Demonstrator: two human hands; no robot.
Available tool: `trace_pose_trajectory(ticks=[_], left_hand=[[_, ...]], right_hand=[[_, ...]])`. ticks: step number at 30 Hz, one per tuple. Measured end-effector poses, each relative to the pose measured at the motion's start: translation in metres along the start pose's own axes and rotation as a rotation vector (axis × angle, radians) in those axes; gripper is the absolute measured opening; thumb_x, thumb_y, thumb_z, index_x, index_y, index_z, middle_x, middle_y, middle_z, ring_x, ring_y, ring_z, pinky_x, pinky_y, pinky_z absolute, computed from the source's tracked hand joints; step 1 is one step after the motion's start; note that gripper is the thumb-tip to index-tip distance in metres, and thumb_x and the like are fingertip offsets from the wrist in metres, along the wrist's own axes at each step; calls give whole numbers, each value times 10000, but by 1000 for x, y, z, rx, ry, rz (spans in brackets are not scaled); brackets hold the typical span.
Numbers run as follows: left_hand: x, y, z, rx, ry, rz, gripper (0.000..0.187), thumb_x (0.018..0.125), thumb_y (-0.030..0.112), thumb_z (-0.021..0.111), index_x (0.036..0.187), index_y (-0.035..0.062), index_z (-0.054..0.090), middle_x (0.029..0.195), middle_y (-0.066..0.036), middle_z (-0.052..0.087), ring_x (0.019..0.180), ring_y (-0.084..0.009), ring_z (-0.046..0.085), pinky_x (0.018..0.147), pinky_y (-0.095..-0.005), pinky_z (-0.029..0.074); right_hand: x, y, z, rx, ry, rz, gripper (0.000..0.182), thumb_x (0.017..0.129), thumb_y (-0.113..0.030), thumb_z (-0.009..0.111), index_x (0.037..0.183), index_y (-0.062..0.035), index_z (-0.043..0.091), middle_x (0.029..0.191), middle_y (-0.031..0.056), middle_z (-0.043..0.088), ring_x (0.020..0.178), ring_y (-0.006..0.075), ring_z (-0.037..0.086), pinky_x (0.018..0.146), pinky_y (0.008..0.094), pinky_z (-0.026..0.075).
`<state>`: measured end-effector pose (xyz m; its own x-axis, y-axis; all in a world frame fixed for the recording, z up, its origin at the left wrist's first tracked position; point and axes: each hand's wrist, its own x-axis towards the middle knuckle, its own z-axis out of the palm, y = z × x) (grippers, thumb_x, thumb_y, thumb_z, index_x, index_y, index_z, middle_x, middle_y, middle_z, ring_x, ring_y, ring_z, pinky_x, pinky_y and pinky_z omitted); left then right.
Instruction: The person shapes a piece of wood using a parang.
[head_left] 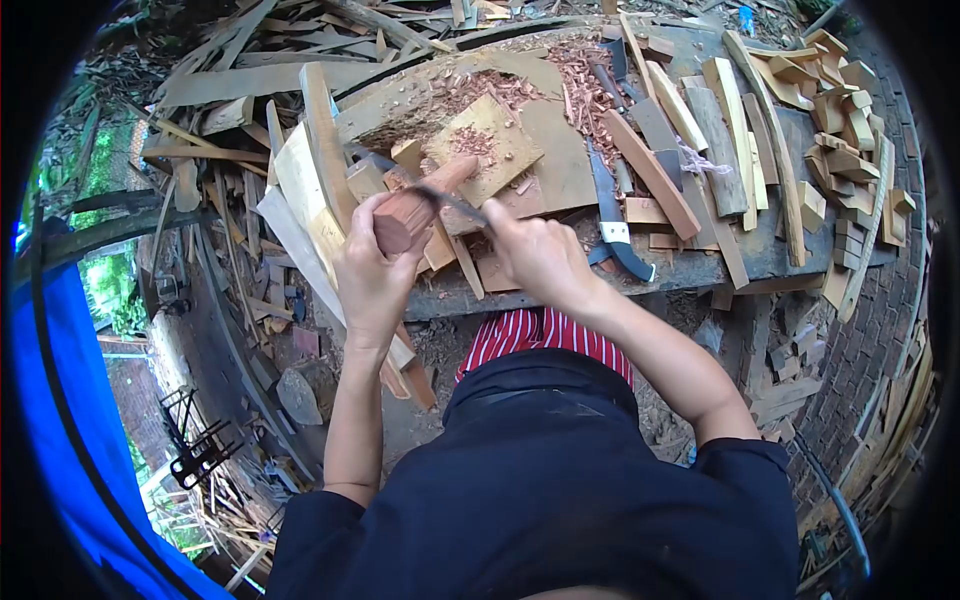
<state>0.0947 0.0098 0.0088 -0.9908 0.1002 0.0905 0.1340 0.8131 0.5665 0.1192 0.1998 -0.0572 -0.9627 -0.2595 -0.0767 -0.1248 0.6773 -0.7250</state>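
Note:
My left hand (368, 272) grips a reddish wooden stick (412, 207) near its cut end, holding it slanted up and away from me over the workbench (560, 285). My right hand (538, 255) is closed on the handle of a knife. The knife's dark blade (420, 183) lies across the top of the stick, pointing left. Reddish wood shavings (585, 85) are heaped on the bench beyond the stick.
A large blue-handled chopping knife (612, 222) lies on the bench just right of my right hand. Planks, slats and small wood blocks (845, 130) cover the bench and ground. Scrap wood is piled at left. A blue tarp (60, 420) hangs at far left.

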Motion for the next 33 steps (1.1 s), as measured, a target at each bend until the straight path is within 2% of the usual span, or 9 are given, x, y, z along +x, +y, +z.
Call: trace_pose_trajectory(ticks=[2,6,9,17,21,22,24,25,33], left_hand=[[-1,3,1,-6,25,41,483,720,133,785,1121,-10,556,905,-201,670,845,-313,683,717,-367,532],[3,5,0,72,28,-1,468,726,103,763,1123,-38,560,915,-167,688,867,-225,685,764,-308,516],[6,8,-1,58,16,-2,445,713,161,793,1055,-22,574,866,-185,685,801,-269,699,693,-344,540],[5,-8,-5,51,75,-46,408,696,195,807,979,-18,606,794,-161,691,762,-269,702,683,-337,541],[2,-15,-4,54,48,8,480,701,205,807,1058,-33,591,901,-163,691,871,-210,686,746,-306,523],[1,-15,-2,63,84,77,485,706,195,806,1087,-14,590,871,-141,678,797,-181,663,701,-299,511],[1,-9,-4,52,71,23,490,702,195,808,1092,3,583,879,-160,677,800,-232,676,698,-324,524],[4,-5,-5,30,60,-12,495,698,196,810,1097,19,575,888,-179,677,804,-282,689,694,-350,537],[23,-10,-3,-59,86,58,506,690,199,820,1098,40,565,935,-128,678,830,-245,682,734,-324,531]], right_hand=[[12,38,22,-10,-7,84,173,901,-110,460,1061,-44,461,613,229,593,595,411,620,498,520,478],[-12,-15,-9,42,-17,21,237,886,-123,510,1105,-44,462,602,215,592,579,387,621,484,502,477],[-12,-16,-2,104,90,-107,366,868,-105,523,1220,-35,452,592,198,596,551,368,620,479,472,483],[1,-28,-2,-44,51,-145,328,884,-128,490,1199,-42,458,586,178,601,545,354,628,473,477,482],[10,43,33,-16,37,77,244,893,-128,457,1130,-68,455,653,215,626,634,398,643,546,518,505],[19,42,25,-22,53,55,244,893,-128,457,1130,-68,455,653,215,626,634,398,643,546,518,505],[9,34,23,-6,-46,174,193,943,-200,432,1056,-45,445,720,281,609,739,470,605,643,566,454],[8,38,29,-8,-49,170,193,943,-200,432,1056,-45,445,720,281,609,739,470,605,643,566,454],[18,48,30,-40,7,150,239,928,-223,449,1124,-87,433,757,256,634,732,461,622,631,573,474]])
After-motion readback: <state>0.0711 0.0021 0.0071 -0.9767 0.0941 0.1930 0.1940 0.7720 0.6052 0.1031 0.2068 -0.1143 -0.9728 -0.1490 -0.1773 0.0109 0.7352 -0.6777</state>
